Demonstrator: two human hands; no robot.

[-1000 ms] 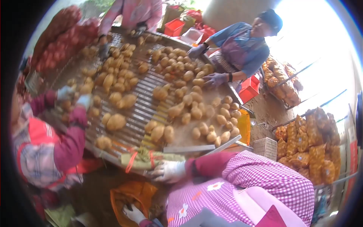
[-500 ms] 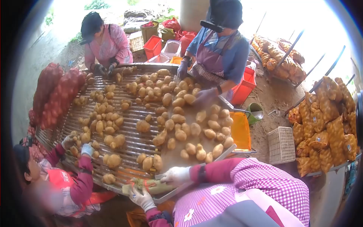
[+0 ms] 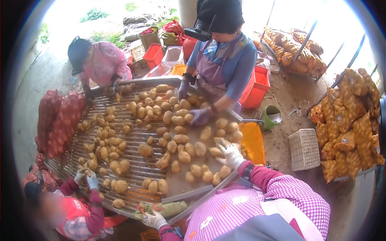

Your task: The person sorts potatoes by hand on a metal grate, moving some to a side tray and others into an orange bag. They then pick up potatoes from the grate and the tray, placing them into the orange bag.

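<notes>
My right hand [image 3: 231, 156], in a pale work glove, reaches over the near right part of the sorting table [image 3: 193, 197]. Its fingers are apart around a potato [image 3: 216, 152] and seem to touch it; I see no firm grip. At the table's near edge, my left hand [image 3: 155, 220] rests against a green rolled cloth [image 3: 173, 208] tied with red strips. The left fingers look spread, though partly blurred. Many loose potatoes [image 3: 183, 156] lie on the slatted rollers [image 3: 136, 168] and on the flat plate at the right.
Three co-workers stand round the table, one in a purple apron [image 3: 213, 72] opposite me. Full red net sacks [image 3: 66, 124] lean at the left. An orange crate [image 3: 252, 140], green bucket [image 3: 272, 116], white basket [image 3: 304, 149] and stacked potato sacks [image 3: 350, 128] are at the right.
My right hand has left the green rolled cloth and moved up and right to the potatoes. My left hand stays by the roll. The purple-gloved co-worker's hand has moved left among the potatoes.
</notes>
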